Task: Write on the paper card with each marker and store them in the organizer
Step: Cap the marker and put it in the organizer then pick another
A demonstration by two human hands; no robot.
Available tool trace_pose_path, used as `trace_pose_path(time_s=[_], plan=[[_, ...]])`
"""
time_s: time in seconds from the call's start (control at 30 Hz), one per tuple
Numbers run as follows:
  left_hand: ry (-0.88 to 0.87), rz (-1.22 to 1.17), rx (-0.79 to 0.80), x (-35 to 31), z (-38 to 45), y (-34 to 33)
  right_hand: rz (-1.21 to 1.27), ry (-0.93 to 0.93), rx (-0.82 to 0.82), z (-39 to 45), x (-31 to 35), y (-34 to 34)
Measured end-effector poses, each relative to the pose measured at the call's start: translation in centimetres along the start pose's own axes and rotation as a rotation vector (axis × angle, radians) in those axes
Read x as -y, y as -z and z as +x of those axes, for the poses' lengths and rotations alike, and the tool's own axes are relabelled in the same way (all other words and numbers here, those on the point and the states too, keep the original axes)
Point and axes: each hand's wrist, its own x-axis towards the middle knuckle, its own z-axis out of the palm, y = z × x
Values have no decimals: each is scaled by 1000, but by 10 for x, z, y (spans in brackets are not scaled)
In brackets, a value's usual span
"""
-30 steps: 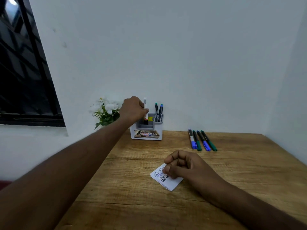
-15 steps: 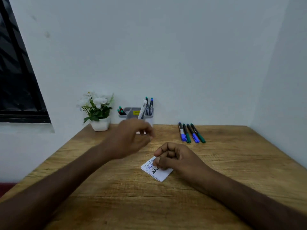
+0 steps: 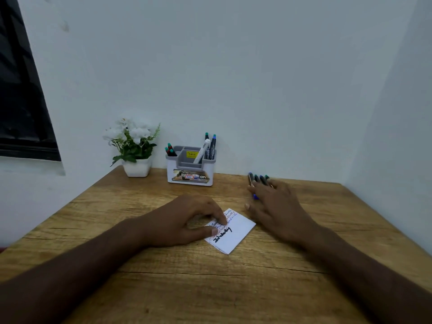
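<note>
— Pinning the paper card: is it done by the left hand?
— Yes, with fingertips. The loose markers are covered by the right hand, fingers spread; any grip cannot be told.

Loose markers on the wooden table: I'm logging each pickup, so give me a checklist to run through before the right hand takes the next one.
1. Loose capped markers reachable: ok, the right hand is over the row.
2. Right hand free to grasp: ok, fingers spread, holding nothing.
3. Which marker is being taken: cannot tell, the hand covers most of the row.
4. White folded paper card held steady: ok, left hand fingers press its left edge.
5. Blank space on the card: ok, the right part is unwritten.
6. White and grey desk organizer has room: ok, the middle compartment holds only one white marker.
</note>
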Motion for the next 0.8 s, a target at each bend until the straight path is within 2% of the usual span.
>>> trace_pose_path(time_s=[0.07, 0.1, 0.2, 0.23, 0.37, 0.53, 0.63, 0.73, 0.8], plan=[[-1, 6, 3, 0, 0, 0, 15, -20, 64, -1, 0, -1], [1, 11, 5, 0, 1, 0, 48, -3, 29, -2, 0, -1], [12, 18, 5, -2, 1, 1, 156, 24, -226, -8, 0, 8], [16, 20, 5, -3, 1, 1, 135, 13, -240, -9, 1, 11], [23, 32, 10, -6, 1, 1, 20, -30, -79, -12, 7, 11], [10, 76, -13, -9, -2, 2, 71, -37, -90, -13, 10, 15], [-7, 32, -27, -12, -1, 2, 42, -126, -28, -13, 15, 12], [-12, 5, -39, -12, -1, 1, 59, -149, -99, -11, 15, 7], [11, -12, -53, -12, -1, 0, 252, -106, -230, -12, 16, 10]])
